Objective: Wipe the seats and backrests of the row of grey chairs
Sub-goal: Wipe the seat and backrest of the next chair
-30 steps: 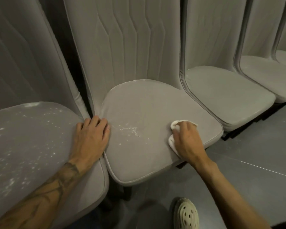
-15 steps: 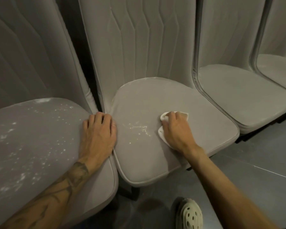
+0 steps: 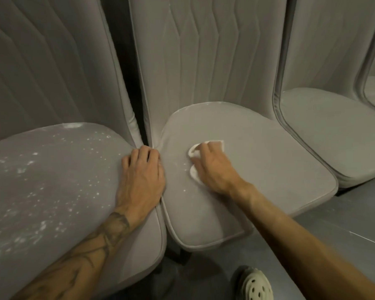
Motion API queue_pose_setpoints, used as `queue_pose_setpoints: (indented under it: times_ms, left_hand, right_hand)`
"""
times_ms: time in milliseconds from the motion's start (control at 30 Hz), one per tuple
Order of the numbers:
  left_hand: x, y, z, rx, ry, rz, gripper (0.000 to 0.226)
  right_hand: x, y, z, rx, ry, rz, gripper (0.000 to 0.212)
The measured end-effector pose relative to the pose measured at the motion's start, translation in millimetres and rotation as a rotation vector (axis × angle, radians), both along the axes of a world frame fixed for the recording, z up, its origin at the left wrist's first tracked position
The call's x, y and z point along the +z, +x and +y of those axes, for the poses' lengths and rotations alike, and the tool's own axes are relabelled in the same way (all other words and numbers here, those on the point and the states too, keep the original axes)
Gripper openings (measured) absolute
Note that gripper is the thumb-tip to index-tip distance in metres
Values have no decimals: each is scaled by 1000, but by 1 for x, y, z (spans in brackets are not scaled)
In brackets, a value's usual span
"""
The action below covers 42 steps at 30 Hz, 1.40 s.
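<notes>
The left forearm [image 3: 80, 252] and right forearm [image 3: 301, 241] are both bare. A dark linework tattoo [image 3: 108, 230] of curling, crossing strokes runs along the left one and ends just short of the wrist. One foot wears a pale cream clog [image 3: 254, 285] pierced with round holes.

No legible text anywhere.

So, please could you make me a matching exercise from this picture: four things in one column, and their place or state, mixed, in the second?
1. left hand
2. white cloth
3. left seat
4. shoe

A. on the floor
B. under the right hand, on the middle seat
C. speckled with white spots
D. resting on the left seat's edge

Pairs: 1-D, 2-B, 3-C, 4-A.
</notes>
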State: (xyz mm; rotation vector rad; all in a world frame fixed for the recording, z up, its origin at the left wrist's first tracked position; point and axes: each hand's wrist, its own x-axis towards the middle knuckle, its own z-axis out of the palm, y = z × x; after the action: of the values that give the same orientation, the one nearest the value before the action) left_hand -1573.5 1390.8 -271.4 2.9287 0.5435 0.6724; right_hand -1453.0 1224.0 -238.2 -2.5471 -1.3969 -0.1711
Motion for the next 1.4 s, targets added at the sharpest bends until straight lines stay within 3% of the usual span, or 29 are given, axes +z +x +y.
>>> queue_pose_setpoints:
  times_ms: [67,133,267,333,433,500,567,767,833,933,1000,1233,1300,1400]
  left_hand:
    - [0,0,0,8,4,18,14]
    - [1,0,0,8,-15,38,16]
    - [1,-1,1,2,-50,48,18]
    - [1,-1,1,3,-53,46,19]
    - [1,-1,2,4,-59,43,19]
    - [2,-1,1,6,-58,46,20]
    - [3,-1,1,8,-68,54,20]
    - [6,-1,1,9,-148,57,28]
    - [8,-1,1,29,-205,42,28]
    - [12,-2,5,22,-275,17,26]
    - [14,-4,11,-44,-221,74,27]
    - [14,-12,16,-115,-207,11,35]
    - [11,-11,15,-112,-219,2,29]
    - [8,-11,17,-107,-231,-9,32]
  right_hand:
    - [-7,-29,-8,217,88,24,21]
    - [-6,-25,-16,276,64,86,18]
    - [4,26,-3,-11,3,58,25]
    - [8,24,10,-36,-10,36,20]
    - [-1,-14,6,142,102,0,11]
    - [-9,-32,-9,318,105,60,12]
    - [-8,-26,-16,349,93,133,16]
    - [-2,38,49,-32,41,118,28]
    - [-5,28,67,-39,31,110,29]
    - [-10,-8,51,215,90,97,20]
    - [-11,-15,37,364,41,144,19]
    - [-4,24,101,99,42,118,28]
    - [-7,3,86,162,83,92,23]
    - [-6,-38,37,448,85,112,15]
